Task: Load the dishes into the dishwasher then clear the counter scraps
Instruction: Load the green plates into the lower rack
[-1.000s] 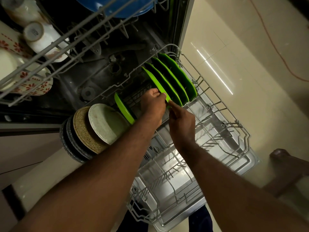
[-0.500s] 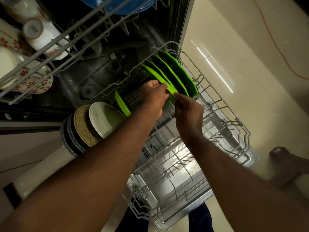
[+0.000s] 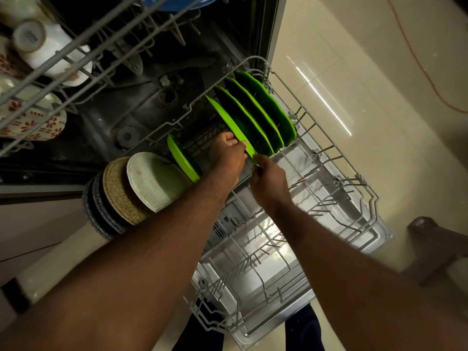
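**A green plate (image 3: 229, 120) was held on edge in the pulled-out lower rack (image 3: 374, 198) of the open dishwasher (image 3: 152, 79).**

Its near rim was gripped by the curled fingers of the left hand (image 3: 228, 153) and pinched from the opposite side by the thumb and fingertips of the right hand (image 3: 268, 181). Three further green plates (image 3: 266, 107) were slotted upright just behind it. A lone green plate (image 3: 182, 160) and a row of cream, tan and dark plates (image 3: 141, 188) were racked to the left. Mugs (image 3: 48, 44) were carried in the upper rack (image 3: 76, 48).
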